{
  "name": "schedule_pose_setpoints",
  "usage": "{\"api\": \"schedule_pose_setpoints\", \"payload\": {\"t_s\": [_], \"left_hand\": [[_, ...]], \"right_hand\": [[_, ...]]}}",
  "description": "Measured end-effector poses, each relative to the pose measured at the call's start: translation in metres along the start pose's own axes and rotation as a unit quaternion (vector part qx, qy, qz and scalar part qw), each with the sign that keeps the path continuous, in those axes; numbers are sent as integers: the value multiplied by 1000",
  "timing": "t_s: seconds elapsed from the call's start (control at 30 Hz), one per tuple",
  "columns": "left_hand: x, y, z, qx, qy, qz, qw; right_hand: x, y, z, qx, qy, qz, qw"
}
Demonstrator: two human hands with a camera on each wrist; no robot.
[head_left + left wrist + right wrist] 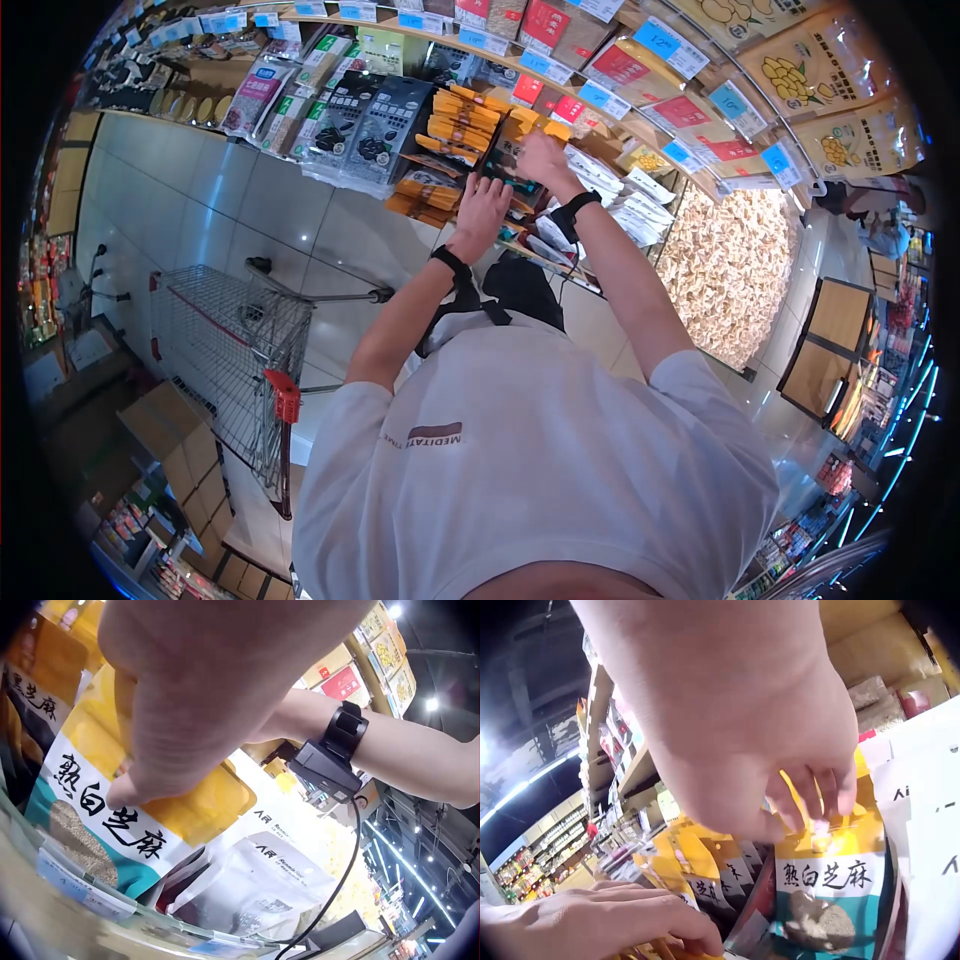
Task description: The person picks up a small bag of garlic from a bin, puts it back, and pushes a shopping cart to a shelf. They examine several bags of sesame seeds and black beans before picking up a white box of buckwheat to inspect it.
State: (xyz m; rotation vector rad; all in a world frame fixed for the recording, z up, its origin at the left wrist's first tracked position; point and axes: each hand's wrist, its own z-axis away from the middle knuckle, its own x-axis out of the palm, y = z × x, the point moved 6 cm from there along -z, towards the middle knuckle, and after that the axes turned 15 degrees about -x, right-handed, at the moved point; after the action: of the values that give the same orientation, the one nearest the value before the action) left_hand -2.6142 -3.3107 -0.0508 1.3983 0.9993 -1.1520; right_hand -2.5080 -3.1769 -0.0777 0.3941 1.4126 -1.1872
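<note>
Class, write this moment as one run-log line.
Place: shop shelf | Left hand: thumb touching teal-bottomed packet | Right hand: fingers curled at yellow-topped packet | Beside: white packets

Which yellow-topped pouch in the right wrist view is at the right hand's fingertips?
The pouch with the teal lower front; the other yellow-topped pouches, left of it in that view, have dark fronts.

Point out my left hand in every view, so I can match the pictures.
Head: left hand in the upper middle.
Left wrist: left hand large across the top, close to the camera.
Right wrist: left hand at the lower left.
Shared landmark: yellow-topped pouches beside the hands.
</note>
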Motion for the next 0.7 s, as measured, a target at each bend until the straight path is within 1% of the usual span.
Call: {"api": "schedule_pose_setpoints", "payload": {"t_s": [0.07,0.1,0.13,0.2,0.23,0.3,0.33,0.4,0.47,0.53,0.63,0.7], "left_hand": [[2,0,1,-4,0,10,1000],[3,0,2,-6,4,14,1000],[3,0,2,-8,8,17,1000],[2,1,5,-9,17,19,1000],[0,1,6,-10,27,21,999],[-1,1,8,-12,19,10,1000],[0,1,9,-11,11,0,1000],[1,0,9,-15,9,4,1000],[4,-2,12,-21,6,8,1000],[2,-2,13,-17,26,9,999],[3,-2,13,-25,6,1,1000],[0,-1,14,-25,12,6,1000]], "right_hand": [[-29,-5,6,13,95,78,992],[-29,-4,6,30,63,66,995],[-28,-4,6,30,64,67,995],[-28,-7,8,27,100,70,992],[-26,-6,6,25,99,71,992],[-20,-4,3,76,54,52,994],[-21,-7,2,74,54,52,994],[-18,-6,2,108,1,49,993],[-8,1,-2,102,-8,47,994],[-5,2,-4,96,-15,46,994],[-3,0,-2,85,-15,68,994],[-4,-3,-1,88,-4,70,994]]}}
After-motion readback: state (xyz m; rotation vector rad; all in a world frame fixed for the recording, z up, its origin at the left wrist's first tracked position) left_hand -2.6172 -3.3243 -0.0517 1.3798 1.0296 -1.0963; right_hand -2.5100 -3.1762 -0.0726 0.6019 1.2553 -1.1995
